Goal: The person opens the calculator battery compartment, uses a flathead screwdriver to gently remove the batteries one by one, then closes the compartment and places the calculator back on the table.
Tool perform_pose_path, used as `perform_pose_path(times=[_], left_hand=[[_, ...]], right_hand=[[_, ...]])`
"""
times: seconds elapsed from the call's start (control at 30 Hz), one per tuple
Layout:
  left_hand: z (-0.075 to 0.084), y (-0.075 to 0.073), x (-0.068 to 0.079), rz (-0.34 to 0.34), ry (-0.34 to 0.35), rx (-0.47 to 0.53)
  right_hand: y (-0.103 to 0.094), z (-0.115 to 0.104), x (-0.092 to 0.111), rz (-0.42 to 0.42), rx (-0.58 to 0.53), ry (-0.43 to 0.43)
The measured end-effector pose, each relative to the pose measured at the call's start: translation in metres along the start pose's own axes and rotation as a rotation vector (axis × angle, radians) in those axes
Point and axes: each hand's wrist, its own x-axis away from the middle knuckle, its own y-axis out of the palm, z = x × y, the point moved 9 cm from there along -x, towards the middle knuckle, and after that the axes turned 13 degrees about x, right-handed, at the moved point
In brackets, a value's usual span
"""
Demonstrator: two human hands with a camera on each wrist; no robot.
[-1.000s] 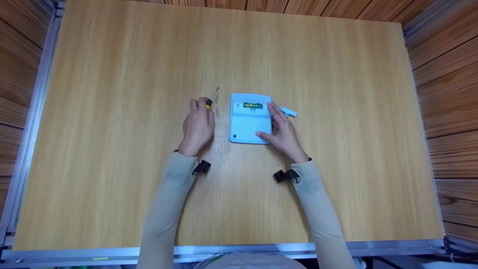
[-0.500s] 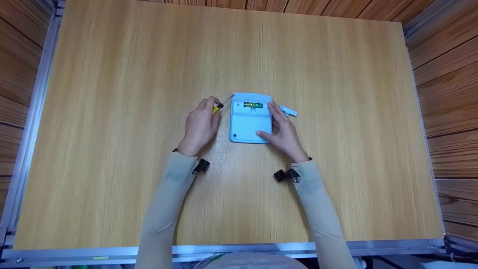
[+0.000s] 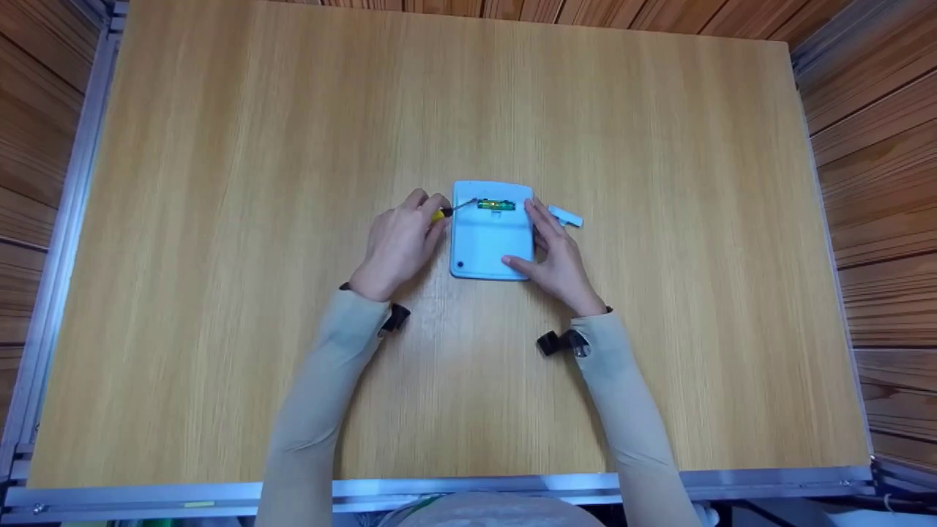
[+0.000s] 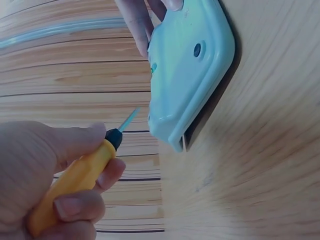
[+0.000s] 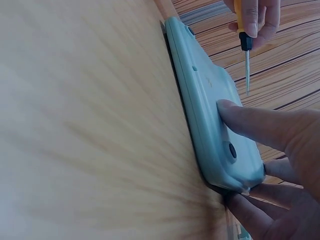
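Blue plastic device lies on the table in the head view, the screwdriver tip beside its exposed battery: probably lining up to pry, which would call for steady leverage. Left wrist view: left hand clasps the yellow handle. Right wrist view: right hand grips the device's edge.

We see a pale wood-grain table filling most of the head view, its grain running up and down the frame. Near the centre we find a light-blue device with rounded corners lying on it, and to the right of that a small blue piece, set aslant.
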Motion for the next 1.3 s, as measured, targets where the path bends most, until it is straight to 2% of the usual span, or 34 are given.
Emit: perform_pose_path(times=[0.13,0.3,0.4,0.6,0.83,1.0,1.13,1.3], left_hand=[[0.005,-0.002,-0.003,-0.026,0.009,-0.014],[0.01,0.001,-0.008,-0.099,0.002,-0.04],[0.016,0.003,-0.012,-0.143,0.002,-0.092],[0.035,0.006,-0.018,-0.225,0.039,-0.271],[0.065,0.017,-0.029,-0.317,0.14,-0.552],[0.077,0.022,-0.035,-0.342,0.21,-0.65],[0.073,0.021,-0.038,-0.376,0.19,-0.609],[0.057,0.012,-0.04,-0.362,0.119,-0.425]], right_hand=[[0.0,0.0,0.0,-0.001,-0.002,0.0],[0.0,0.001,0.001,-0.005,-0.004,0.004],[0.0,0.001,0.001,-0.006,-0.004,0.006],[0.001,0.002,0.001,-0.009,-0.005,0.013],[0.001,0.002,0.0,0.0,-0.01,-0.002],[0.001,0.001,0.0,0.007,-0.025,-0.019],[0.002,0.001,0.0,0.0,-0.019,-0.014],[0.001,0.002,0.0,0.001,-0.027,-0.005]])
